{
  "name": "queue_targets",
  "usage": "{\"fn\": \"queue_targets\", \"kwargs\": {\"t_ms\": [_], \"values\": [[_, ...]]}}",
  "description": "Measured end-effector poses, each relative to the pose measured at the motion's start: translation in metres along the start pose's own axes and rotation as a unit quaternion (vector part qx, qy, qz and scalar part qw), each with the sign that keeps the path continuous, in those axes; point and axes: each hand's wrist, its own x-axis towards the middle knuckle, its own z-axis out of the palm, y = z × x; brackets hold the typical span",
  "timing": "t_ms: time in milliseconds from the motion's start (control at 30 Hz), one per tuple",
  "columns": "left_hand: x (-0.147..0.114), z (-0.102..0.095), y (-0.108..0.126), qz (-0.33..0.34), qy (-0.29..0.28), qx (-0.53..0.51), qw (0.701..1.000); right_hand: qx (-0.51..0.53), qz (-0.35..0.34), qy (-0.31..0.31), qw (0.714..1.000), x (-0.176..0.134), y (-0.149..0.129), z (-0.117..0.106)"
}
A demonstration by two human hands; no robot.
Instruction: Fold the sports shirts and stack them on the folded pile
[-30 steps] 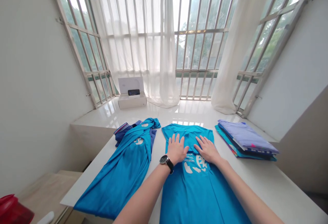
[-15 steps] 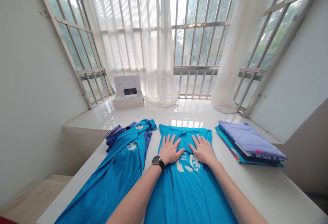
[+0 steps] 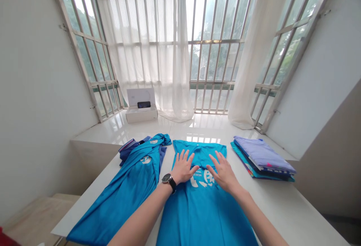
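A blue T-shirt [image 3: 203,212] with white printing lies on the white surface in front of me, its far end folded over toward me. My left hand [image 3: 183,167] is over the left part of the fold, fingers spread, a black-strapped watch on the wrist. Across the white print, my right hand [image 3: 222,171] is over the right part, its fingers also apart. Neither hand grips the fabric; whether the palms touch it I cannot tell. To the left a second blue shirt [image 3: 126,197] lies bunched lengthwise over dark blue clothing [image 3: 131,150].
A stack of folded clothes [image 3: 262,157], lavender on top, sits at the right of the white table [image 3: 284,204]. On the sill behind, a white box [image 3: 141,114] holds up a dark phone [image 3: 144,104]. A sheer curtain [image 3: 177,50] hangs before the barred window.
The view has shifted slightly. My right hand has turned and looks more raised from the shirt; my left hand has stayed near the same part of the fold. The shirts keep their layout.
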Motion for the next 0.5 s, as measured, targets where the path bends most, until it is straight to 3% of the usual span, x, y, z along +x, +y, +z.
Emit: {"fn": "queue_targets", "kwargs": {"t_ms": [133,267,367,500], "values": [[-0.078,-0.007,0.008,0.023,0.029,-0.005,0.999,0.041,0.017,-0.030,0.999,-0.081,-0.003,-0.012],[-0.150,0.010,0.013,0.022,0.048,-0.008,0.999,0.060,0.037,-0.097,0.993,-0.139,-0.004,-0.003],[-0.168,0.021,0.016,0.002,0.048,-0.007,0.999,0.052,0.038,-0.118,0.991,-0.150,-0.005,0.003],[-0.167,0.015,0.021,-0.002,0.056,-0.009,0.998,0.048,0.038,-0.103,0.993,-0.145,-0.009,0.002]]}}
